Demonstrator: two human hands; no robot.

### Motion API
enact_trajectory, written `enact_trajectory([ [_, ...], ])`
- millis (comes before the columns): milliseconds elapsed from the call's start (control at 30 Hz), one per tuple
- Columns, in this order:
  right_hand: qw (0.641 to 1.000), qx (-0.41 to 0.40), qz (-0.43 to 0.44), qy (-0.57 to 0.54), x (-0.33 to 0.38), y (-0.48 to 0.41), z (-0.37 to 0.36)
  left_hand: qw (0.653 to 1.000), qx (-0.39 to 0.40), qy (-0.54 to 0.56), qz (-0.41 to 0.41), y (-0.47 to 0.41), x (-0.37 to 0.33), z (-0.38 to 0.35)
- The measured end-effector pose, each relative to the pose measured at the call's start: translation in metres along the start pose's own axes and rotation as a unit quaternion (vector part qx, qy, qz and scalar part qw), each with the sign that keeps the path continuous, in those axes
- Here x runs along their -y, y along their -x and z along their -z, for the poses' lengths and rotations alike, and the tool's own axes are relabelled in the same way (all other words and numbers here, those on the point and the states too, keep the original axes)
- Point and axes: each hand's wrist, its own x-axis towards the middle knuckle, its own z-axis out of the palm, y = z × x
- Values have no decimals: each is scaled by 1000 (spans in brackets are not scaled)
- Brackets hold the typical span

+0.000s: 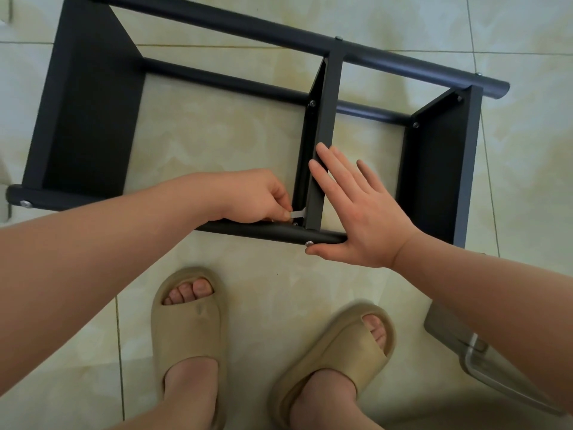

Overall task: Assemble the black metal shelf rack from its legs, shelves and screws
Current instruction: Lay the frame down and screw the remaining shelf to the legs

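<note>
With the rack lying framed on its side at 12 o'clock, the left hand pinches a small wrench at the middle shelf's 6 o'clock joint while the right hand braces it with straight fingers, so apparently only final tightening is left.

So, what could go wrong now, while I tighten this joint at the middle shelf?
1. Your left hand pinches the small silver tool with fingertips only, in the tight corner between the middle shelf and the near leg; it may slip off.
2. Your right hand lies flat, its thumb beside the near leg by a screw head; if the leg shifts on the smooth tiles, the thumb could get pinched.
</note>
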Motion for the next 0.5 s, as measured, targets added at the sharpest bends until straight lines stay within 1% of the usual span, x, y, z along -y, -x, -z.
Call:
enact_trajectory([
  [67,1000,17,-3,4,1,0,2,999,-23,-42,4,4,3,8],
  [133,999,43,-12,12,3,1,7,992,-66,-105,12,11,3,20],
  [267,997,78,-20,3,1,-6,31,978,-155,-141,-11,27,-8,50],
  [333,998,54,-28,0,-7,-13,48,959,-225,-167,-42,28,-20,67],
  [400,998,19,-60,9,-20,-25,64,934,-293,-187,-76,21,-35,86],
  [500,993,-12,-113,37,-45,-49,87,897,-363,-227,-113,4,-57,112],
])
